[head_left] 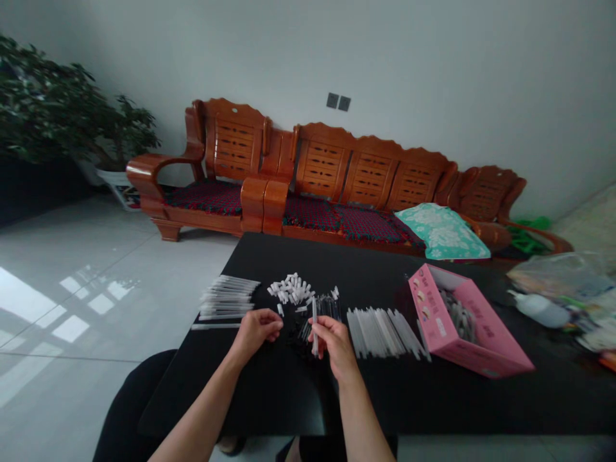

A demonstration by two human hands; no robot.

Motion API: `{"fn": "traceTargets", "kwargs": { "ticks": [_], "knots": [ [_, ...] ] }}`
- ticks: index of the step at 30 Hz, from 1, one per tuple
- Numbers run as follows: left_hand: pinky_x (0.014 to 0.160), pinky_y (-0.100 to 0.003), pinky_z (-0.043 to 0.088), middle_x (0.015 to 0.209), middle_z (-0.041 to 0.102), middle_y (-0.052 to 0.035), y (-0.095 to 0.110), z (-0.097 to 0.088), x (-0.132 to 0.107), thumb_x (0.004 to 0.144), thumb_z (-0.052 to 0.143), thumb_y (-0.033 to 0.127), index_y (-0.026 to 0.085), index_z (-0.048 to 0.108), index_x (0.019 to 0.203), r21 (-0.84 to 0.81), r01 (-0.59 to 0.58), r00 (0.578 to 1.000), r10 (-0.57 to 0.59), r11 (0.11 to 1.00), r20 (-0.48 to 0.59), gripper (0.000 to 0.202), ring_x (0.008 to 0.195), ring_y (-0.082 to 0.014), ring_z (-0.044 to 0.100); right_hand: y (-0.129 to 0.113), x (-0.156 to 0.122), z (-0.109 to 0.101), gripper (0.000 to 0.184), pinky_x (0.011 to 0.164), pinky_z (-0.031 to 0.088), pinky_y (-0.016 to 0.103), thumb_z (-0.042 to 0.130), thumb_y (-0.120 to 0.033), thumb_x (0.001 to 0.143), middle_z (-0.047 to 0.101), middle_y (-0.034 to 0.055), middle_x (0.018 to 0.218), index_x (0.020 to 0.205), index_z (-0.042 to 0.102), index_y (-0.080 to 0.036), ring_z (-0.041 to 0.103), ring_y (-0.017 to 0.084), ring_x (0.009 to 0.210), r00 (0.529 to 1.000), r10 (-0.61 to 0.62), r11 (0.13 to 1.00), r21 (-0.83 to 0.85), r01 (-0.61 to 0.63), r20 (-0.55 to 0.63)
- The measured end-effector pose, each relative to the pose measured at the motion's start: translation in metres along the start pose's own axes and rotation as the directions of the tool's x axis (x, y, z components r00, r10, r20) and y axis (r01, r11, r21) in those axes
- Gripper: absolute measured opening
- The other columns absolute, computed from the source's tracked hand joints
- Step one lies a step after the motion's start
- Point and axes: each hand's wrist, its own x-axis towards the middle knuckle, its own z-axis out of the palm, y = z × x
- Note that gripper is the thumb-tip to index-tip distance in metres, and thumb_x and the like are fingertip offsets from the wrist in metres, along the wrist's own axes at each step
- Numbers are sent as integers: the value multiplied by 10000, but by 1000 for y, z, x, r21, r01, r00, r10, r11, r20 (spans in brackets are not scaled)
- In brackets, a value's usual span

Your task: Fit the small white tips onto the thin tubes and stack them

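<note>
Head view: right hand (332, 340) grips a tube (314, 324), left hand (255, 327) curled over black table (269, 385) beside tiled floor (72, 308).

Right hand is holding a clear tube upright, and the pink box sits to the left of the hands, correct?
Not quite. The head view shows the pink box to the right of the hands, on the black table. The right hand does hold a clear tube upright.

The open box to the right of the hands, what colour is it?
The box is pink, with small printed pictures on its end flap; the head view shows it.
</note>
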Motion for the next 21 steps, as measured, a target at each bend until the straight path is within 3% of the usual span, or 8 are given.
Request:
{"fn": "traceTargets", "kwargs": {
  "ticks": [3,7,12,21],
  "knots": [
    [569,-216,469,642,636,-15,6,3,7,680,750,317,126,678,817,-381,34,999,-29,924,20,246,569,-110,579,-7,-4,8,352,278,224,146,627,-390,768,591,-14,484,956,669,-96,425,59,303,998,2,998,-69,3,64],
    [573,-172,479,670,649,-21,9,5,13,656,794,293,108,706,858,-601,68,998,-57,797,37,288,574,-72,574,-10,-6,17,334,284,173,156,610,-377,781,447,-80,374,933,688,-90,275,34,281,997,-6,995,-103,15,83],
    [577,-165,499,658,656,-28,9,7,15,649,807,273,96,721,881,-675,70,997,-63,734,36,304,581,-74,588,-9,-8,20,292,305,154,161,623,-351,768,408,-84,375,875,701,-91,270,33,309,995,-2,993,-118,14,102],
    [597,-177,519,687,675,-42,7,9,16,645,810,250,98,725,895,-677,69,997,-76,733,18,305,603,-86,614,-11,-9,22,259,318,152,168,638,-323,748,416,-78,386,847,712,-96,277,33,320,992,13,991,-133,3,122]
  ]
}}
